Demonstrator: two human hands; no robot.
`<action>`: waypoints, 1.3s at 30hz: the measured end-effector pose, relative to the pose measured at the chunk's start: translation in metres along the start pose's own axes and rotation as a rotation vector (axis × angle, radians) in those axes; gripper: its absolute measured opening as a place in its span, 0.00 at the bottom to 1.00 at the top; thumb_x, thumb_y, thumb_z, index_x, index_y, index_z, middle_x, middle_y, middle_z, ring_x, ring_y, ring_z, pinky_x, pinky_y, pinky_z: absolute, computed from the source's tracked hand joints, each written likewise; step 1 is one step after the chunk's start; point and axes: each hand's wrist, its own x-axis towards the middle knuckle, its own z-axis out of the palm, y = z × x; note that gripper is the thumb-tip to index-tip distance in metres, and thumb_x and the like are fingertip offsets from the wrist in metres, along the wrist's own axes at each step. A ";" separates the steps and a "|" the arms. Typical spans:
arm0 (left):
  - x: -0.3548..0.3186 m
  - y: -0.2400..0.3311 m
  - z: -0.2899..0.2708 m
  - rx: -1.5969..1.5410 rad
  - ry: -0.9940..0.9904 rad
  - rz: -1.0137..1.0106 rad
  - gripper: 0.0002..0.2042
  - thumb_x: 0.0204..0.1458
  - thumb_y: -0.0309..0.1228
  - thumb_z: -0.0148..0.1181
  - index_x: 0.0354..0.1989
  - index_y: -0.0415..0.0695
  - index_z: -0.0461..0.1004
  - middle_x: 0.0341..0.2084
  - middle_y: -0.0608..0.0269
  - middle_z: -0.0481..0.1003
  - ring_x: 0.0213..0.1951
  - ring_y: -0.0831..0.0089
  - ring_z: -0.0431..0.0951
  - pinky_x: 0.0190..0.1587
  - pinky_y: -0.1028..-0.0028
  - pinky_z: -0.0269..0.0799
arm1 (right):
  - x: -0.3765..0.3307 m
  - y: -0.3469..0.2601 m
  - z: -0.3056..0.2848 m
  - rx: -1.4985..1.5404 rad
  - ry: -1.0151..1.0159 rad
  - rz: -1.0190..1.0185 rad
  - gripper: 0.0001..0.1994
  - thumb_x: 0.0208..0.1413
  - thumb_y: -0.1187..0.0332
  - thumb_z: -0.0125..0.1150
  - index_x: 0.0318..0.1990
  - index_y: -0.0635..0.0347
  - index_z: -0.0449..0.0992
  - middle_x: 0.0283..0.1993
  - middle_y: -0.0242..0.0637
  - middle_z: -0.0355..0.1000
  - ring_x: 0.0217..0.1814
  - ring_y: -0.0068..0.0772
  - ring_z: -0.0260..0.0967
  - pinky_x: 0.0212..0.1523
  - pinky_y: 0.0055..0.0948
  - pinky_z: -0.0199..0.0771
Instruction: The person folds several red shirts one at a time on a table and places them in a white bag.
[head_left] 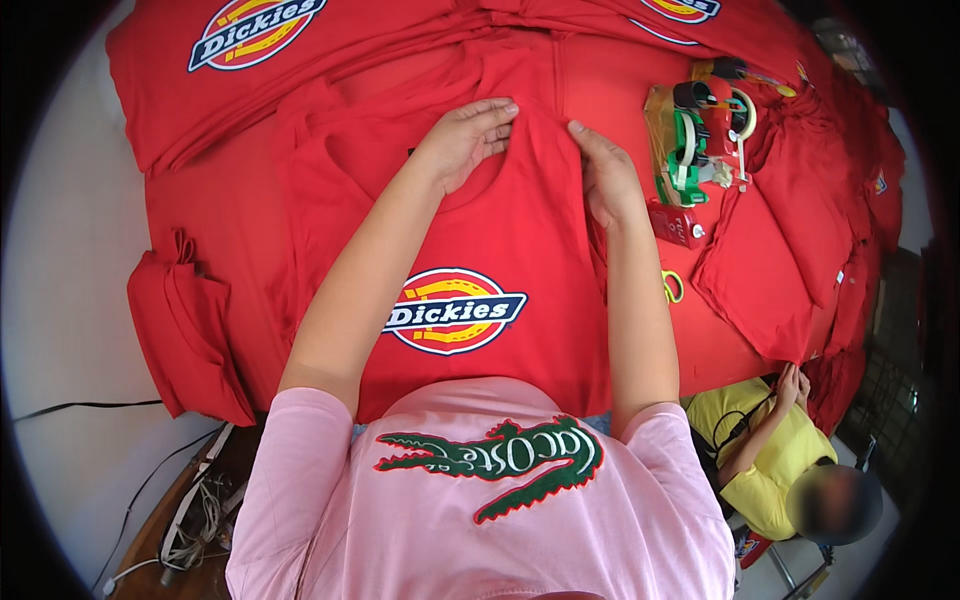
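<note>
A red T-shirt [530, 235] with an oval printed emblem on its chest lies spread in front of me, its neckline pointing away. My left hand [468, 140] reaches across the neck opening and pinches the cloth by the collar and shoulder. On the shirt's right shoulder edge my right hand [610, 180] is closed, thumb on top and the other fingers partly hidden by the fabric. Between the two hands the shoulder cloth runs smooth.
Red shirts [240, 100] are stacked at the far side. Tape dispensers [690, 150], a small red box [676, 222] and yellow-handled scissors [672, 287] sit to the right. Folded red cloth [185, 325] hangs at the left edge. A person in yellow [760, 450] holds a red garment [765, 270] at lower right.
</note>
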 end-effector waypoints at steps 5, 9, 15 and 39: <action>-0.002 -0.003 -0.005 0.235 0.079 0.049 0.19 0.68 0.37 0.59 0.60 0.37 0.75 0.53 0.54 0.80 0.56 0.67 0.79 0.62 0.69 0.73 | 0.002 0.012 -0.022 0.012 0.098 -0.026 0.27 0.69 0.54 0.61 0.63 0.68 0.73 0.55 0.42 0.78 0.56 0.31 0.76 0.59 0.29 0.74; -0.074 0.034 -0.039 0.485 0.173 0.244 0.21 0.70 0.38 0.55 0.63 0.35 0.73 0.57 0.52 0.79 0.60 0.65 0.78 0.64 0.69 0.71 | -0.054 0.023 -0.038 -0.388 0.111 -0.059 0.27 0.65 0.57 0.67 0.64 0.68 0.73 0.48 0.35 0.80 0.46 0.23 0.76 0.49 0.22 0.74; -0.262 0.021 -0.149 0.866 0.652 0.331 0.15 0.66 0.34 0.61 0.52 0.35 0.80 0.49 0.56 0.82 0.54 0.73 0.79 0.60 0.72 0.72 | -0.132 0.045 -0.082 -0.682 -0.030 -0.017 0.20 0.61 0.67 0.71 0.57 0.68 0.78 0.39 0.30 0.81 0.41 0.16 0.74 0.45 0.19 0.73; -0.386 -0.074 -0.190 1.393 0.777 0.498 0.22 0.49 0.26 0.74 0.54 0.48 0.77 0.58 0.55 0.71 0.62 0.53 0.71 0.66 0.57 0.65 | -0.236 0.045 -0.109 -1.657 0.175 -0.090 0.22 0.51 0.54 0.77 0.40 0.67 0.81 0.39 0.48 0.79 0.41 0.47 0.78 0.44 0.42 0.75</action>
